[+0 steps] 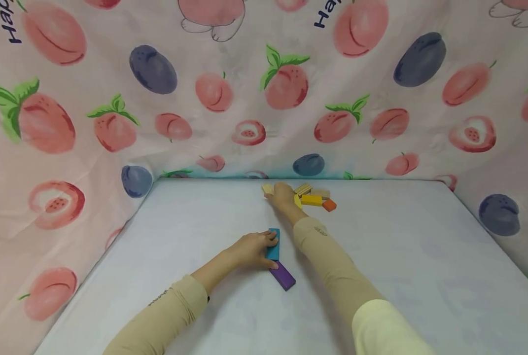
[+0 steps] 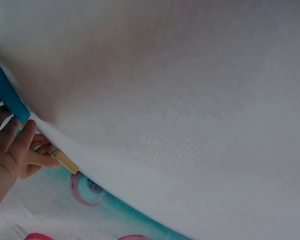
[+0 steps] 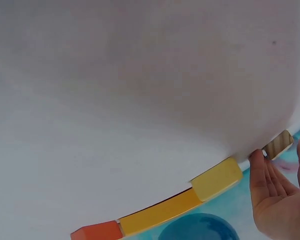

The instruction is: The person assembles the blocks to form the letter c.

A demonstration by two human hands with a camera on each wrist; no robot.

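My left hand (image 1: 253, 250) holds a blue rectangular block (image 1: 273, 251), fingers over its far part and thumb at its near end. A purple block (image 1: 283, 276) lies slanted against that near end, close under the thumb. In the left wrist view the fingers (image 2: 8, 131) lie along the blue block (image 2: 7, 90). Farther off, my right hand (image 1: 283, 196) grips a plain wooden block (image 1: 267, 189) at the left of a group of blocks. In the right wrist view its striped grain end (image 3: 279, 145) shows between fingers and thumb.
Beside the right hand lie a yellow block (image 1: 297, 201), an amber block (image 1: 311, 200), an orange block (image 1: 329, 205) and more plain wooden blocks (image 1: 320, 194). The white table (image 1: 423, 256) ends at a fruit-printed cloth (image 1: 255, 98) at the back and sides.
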